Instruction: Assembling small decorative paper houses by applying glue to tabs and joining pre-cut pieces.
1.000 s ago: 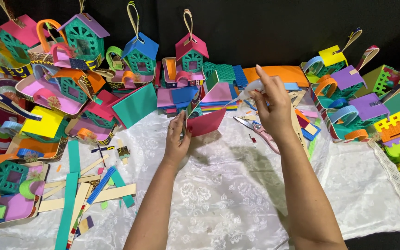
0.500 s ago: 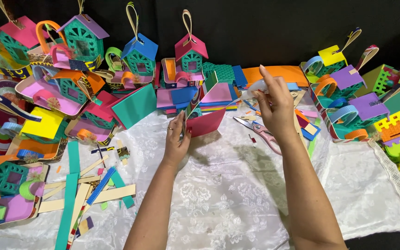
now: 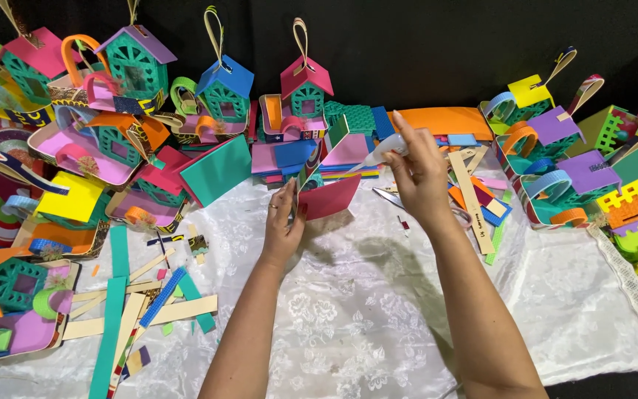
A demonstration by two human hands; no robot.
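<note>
White lace cloth (image 3: 348, 325) — left hand (image 3: 283, 225) grips pink folded card (image 3: 328, 196), right hand (image 3: 419, 174) pinches white glue tube (image 3: 384, 153).

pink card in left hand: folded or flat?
Folded. The pink card bends at a crease by the left hand, one panel facing the camera, another angling up behind it.

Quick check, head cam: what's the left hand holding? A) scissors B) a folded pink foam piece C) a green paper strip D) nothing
B: the left hand grips a folded pink foam piece by its left edge above the white lace cloth, while the right hand holds a small white tube tipped toward it.
</note>
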